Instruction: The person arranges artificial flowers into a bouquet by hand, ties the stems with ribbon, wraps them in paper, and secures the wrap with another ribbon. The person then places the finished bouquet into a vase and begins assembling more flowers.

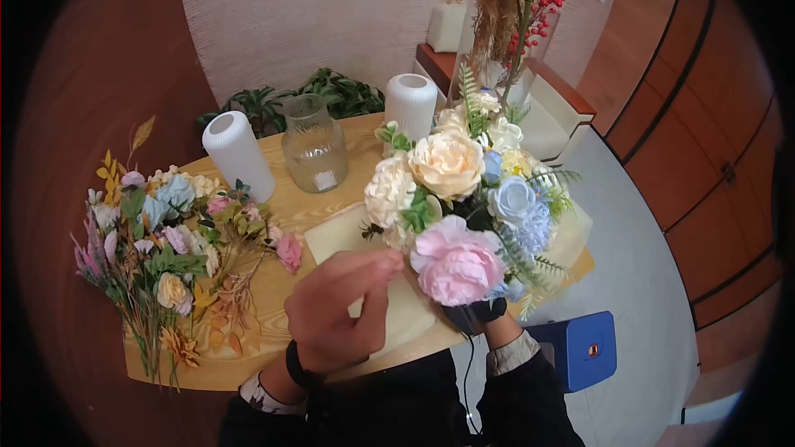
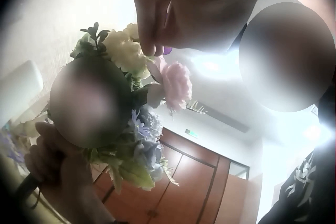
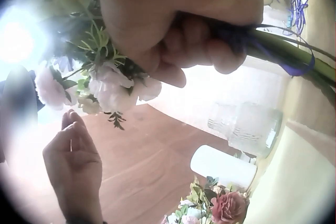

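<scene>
My right hand point(image 3: 184, 14) grips a bouquet by its green stems point(image 3: 278, 50), with fingers curled round them and a purple ribbon point(image 3: 302, 69) hanging there. In the head view the flowers hide most of this hand. The bouquet's blooms include a pink peony point(image 1: 457, 265), a cream rose point(image 1: 447, 164), a blue rose point(image 1: 512, 201) and fern sprigs. Beside the peony, at its left, is my left hand point(image 1: 339, 310), fingers loosely bent and tips close to the petals. A small purple spot point(image 2: 168, 50) shows by its fingertips in the left wrist view.
Loose artificial flowers point(image 1: 174, 248) cover the table's left side. White vases point(image 1: 238, 157) and a clear glass vase point(image 1: 315, 149) stand at the back. Beige paper point(image 1: 397, 314) lies under my hands. A blue stool point(image 1: 584, 352) is on the floor at right.
</scene>
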Available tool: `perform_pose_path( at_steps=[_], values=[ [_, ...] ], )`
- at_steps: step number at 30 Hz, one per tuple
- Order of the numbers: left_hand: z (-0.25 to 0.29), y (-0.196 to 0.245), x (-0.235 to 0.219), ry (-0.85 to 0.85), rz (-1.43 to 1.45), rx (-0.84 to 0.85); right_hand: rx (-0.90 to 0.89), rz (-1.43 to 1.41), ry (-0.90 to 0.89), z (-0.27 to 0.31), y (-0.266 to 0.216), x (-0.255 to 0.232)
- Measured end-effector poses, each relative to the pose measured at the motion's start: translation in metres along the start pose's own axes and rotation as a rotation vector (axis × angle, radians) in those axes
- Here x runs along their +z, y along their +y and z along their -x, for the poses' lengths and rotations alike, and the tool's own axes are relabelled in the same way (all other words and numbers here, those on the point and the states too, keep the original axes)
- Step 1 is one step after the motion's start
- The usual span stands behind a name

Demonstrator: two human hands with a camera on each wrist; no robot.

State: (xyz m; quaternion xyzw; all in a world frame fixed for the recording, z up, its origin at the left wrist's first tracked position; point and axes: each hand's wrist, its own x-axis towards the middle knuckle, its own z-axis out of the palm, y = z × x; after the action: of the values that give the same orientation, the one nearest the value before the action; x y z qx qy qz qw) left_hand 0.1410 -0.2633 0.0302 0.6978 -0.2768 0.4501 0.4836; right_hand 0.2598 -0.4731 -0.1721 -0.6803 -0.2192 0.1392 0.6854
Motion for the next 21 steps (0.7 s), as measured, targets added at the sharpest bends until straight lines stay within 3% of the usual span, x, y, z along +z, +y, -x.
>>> perform_pose_path(
  at_steps=[1,2,4,10,11,13,14,16,18,20,21],
  values=[
    [0.0,-0.001,0.0,0.026,-0.027,-0.011,0.089,-0.484,0.082,-0.001,-0.066,0.024],
    [0.001,-0.003,0.002,0.019,-0.025,-0.018,0.176,-0.971,0.168,-0.001,-0.102,0.035],
    [0.003,-0.006,0.005,0.09,-0.026,-0.197,0.138,-0.819,0.181,-0.004,-0.098,0.032],
    [0.007,-0.015,0.004,-0.004,0.065,-0.367,-0.122,0.151,0.158,-0.02,-0.081,0.023],
    [0.008,-0.015,0.005,-0.009,0.067,-0.405,-0.123,0.151,0.154,-0.02,-0.081,0.025],
    [0.008,-0.016,0.005,-0.002,0.077,-0.435,-0.021,-0.192,0.204,-0.02,-0.084,0.033],
    [0.007,-0.017,0.005,0.001,0.09,-0.466,-0.022,-0.191,0.203,-0.019,-0.092,0.036],
    [0.008,-0.018,0.006,0.002,0.092,-0.479,0.137,-0.519,0.207,-0.017,-0.112,0.041],
    [0.01,-0.021,0.007,0.001,0.096,-0.49,0.156,-0.533,0.191,-0.016,-0.115,0.041],
    [0.015,-0.027,0.005,-0.127,0.07,-0.539,0.17,-0.544,0.176,-0.017,-0.108,0.036],
    [0.016,-0.028,0.003,-0.126,0.074,-0.535,0.146,-0.55,0.094,-0.02,-0.093,0.027]
  ],
)
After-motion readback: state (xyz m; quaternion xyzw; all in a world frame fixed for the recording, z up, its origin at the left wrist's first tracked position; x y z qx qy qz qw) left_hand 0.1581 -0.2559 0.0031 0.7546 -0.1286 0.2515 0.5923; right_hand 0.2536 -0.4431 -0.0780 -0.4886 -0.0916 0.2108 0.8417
